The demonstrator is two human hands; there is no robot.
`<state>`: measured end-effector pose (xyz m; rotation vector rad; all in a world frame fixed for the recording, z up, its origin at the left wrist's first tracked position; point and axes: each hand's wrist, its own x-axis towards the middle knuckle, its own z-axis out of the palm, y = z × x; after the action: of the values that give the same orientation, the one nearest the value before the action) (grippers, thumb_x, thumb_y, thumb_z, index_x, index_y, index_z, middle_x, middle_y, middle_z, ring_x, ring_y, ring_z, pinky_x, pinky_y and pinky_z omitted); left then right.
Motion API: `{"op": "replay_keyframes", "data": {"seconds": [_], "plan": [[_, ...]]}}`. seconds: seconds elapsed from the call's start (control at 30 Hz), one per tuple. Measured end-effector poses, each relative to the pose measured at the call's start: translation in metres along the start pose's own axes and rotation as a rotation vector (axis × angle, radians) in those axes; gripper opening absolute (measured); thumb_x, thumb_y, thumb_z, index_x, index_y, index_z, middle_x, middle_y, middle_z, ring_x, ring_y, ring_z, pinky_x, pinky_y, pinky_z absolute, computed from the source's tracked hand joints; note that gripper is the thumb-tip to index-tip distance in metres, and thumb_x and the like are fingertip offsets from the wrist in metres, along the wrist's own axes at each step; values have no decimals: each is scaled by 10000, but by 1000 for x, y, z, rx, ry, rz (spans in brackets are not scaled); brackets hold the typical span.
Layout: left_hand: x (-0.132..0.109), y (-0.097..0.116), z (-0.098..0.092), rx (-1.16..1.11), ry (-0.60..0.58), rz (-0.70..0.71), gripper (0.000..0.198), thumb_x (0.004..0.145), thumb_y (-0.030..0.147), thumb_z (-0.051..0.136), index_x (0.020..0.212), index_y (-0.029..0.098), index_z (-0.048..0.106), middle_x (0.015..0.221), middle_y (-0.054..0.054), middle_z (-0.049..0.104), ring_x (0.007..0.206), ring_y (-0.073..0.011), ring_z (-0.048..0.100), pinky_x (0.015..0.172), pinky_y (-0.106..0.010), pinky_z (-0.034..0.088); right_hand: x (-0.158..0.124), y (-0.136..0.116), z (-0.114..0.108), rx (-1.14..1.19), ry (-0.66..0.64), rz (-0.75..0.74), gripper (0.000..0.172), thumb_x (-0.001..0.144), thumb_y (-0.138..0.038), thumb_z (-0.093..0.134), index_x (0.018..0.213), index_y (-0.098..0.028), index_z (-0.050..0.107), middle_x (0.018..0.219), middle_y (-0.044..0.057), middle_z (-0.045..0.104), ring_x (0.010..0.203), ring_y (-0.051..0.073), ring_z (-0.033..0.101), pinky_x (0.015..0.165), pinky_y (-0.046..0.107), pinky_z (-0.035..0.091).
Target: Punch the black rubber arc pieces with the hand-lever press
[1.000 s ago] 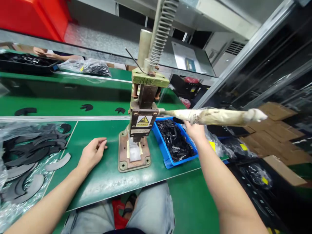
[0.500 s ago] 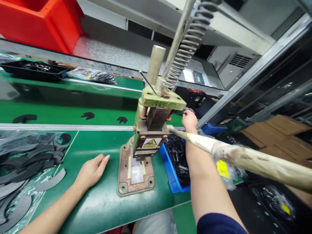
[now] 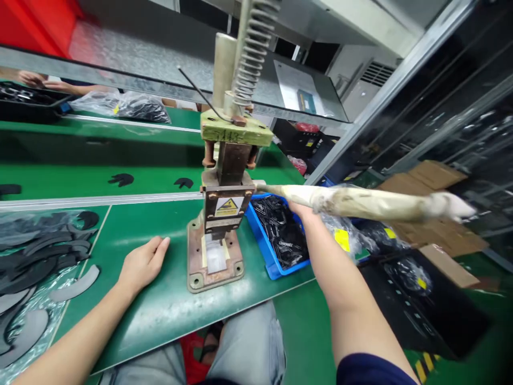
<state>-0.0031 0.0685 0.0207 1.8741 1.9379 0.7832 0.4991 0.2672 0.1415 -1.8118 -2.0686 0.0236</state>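
Observation:
My left hand (image 3: 142, 263) rests on the green bench, left of a hand press (image 3: 223, 206). Its fingers are curled under with the thumb beside them, and nothing shows in it. My right hand (image 3: 301, 209) is by the far right edge of a blue bin (image 3: 273, 271) of small black parts (image 3: 282, 230). The press's taped lever (image 3: 352, 202) passes in front and hides its fingers. A pale plate (image 3: 216, 258) lies on the press base below the ram. Black and grey curved pieces (image 3: 76, 284) lie on plastic at the left.
Behind the press runs a green strip with dark flat pieces (image 3: 121, 179) on it. A metal shelf (image 3: 132, 37) spans above, with a red bin (image 3: 36, 24). Another person's hands (image 3: 38, 80) show at the far left. Cardboard boxes (image 3: 433, 179) and bagged parts stand at the right.
My right hand has drawn back from beyond the press toward the blue bin, behind the lever. My left hand stays in place on the bench. The view has shifted to the right and down.

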Motion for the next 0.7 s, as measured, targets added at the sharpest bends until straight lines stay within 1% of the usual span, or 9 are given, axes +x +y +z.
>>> {"op": "replay_keyframes", "data": {"seconds": [0.1, 0.17, 0.23, 0.3, 0.4, 0.47, 0.53, 0.63, 0.7], "plan": [[2, -1, 1, 68, 35, 98, 409, 1040, 520, 433, 744, 264, 555, 656, -35, 653, 729, -257, 684, 702, -330, 453, -35, -7, -13, -54, -173, 66, 412, 1026, -492, 648, 1303, -189, 675, 1342, 104, 696, 1197, 215, 688, 1070, 469, 603], [4, -4, 2, 103, 65, 177, 431, 1058, 509, 404, 782, 254, 614, 716, -63, 703, 786, -277, 713, 778, -366, 488, -53, -13, -22, -81, -275, 89, 388, 1029, -478, 640, 1268, -179, 703, 1274, 107, 742, 1155, 208, 708, 1074, 433, 586], [6, -7, 4, 112, 101, 241, 425, 1069, 514, 409, 924, 237, 697, 906, -93, 790, 927, -298, 751, 892, -407, 509, -68, -18, -29, -98, -367, 86, 372, 1007, -454, 675, 1275, -200, 720, 1246, 96, 776, 1129, 195, 722, 1062, 360, 567], [8, -9, 6, 110, 139, 280, 412, 1060, 529, 448, 1102, 230, 728, 1143, -116, 813, 1123, -324, 744, 1019, -450, 498, -79, -24, -31, -112, -463, 66, 437, 936, -456, 773, 1307, -231, 717, 1260, 72, 786, 1129, 188, 728, 1039, 314, 563], [9, -7, 6, 121, 175, 285, 432, 1040, 550, 492, 1200, 221, 723, 1259, -139, 789, 1258, -348, 698, 1112, -489, 473, -93, -35, -25, -156, -576, 39, 527, 887, -497, 825, 1309, -205, 705, 1260, 76, 773, 1132, 199, 730, 1049, 384, 587], [7, -2, 4, 112, 177, 281, 430, 1044, 546, 496, 1194, 213, 723, 1257, -144, 785, 1254, -343, 694, 1114, -488, 479, -100, -43, -19, -204, -590, 31, 472, 942, -494, 763, 1283, -175, 699, 1231, 87, 765, 1123, 206, 729, 1059, 446, 592], [7, 2, 1, 83, 186, 279, 417, 1061, 521, 483, 1188, 203, 721, 1271, -146, 778, 1253, -329, 694, 1121, -481, 482, -106, -49, -13, -253, -555, 31, 389, 984, -436, 704, 1263, -166, 701, 1208, 105, 769, 1116, 222, 735, 1058, 466, 586], [7, 5, -3, 25, 232, 260, 373, 1079, 460, 469, 1170, 198, 718, 1275, -147, 775, 1282, -311, 681, 1148, -488, 474, -111, -54, -12, -300, -452, 44, 303, 1003, -342, 610, 1224, -171, 726, 1220, 160, 780, 1109, 262, 749, 1019, 449, 577], [5, 5, -7, -5, 271, 233, 350, 1092, 419, 450, 1127, 198, 719, 1257, -148, 778, 1285, -299, 679, 1151, -484, 478, -115, -54, -17, -314, -365, 65, 323, 1008, -343, 548, 1216, -184, 736, 1232, 177, 782, 1088, 275, 755, 980, 434, 575]]}}
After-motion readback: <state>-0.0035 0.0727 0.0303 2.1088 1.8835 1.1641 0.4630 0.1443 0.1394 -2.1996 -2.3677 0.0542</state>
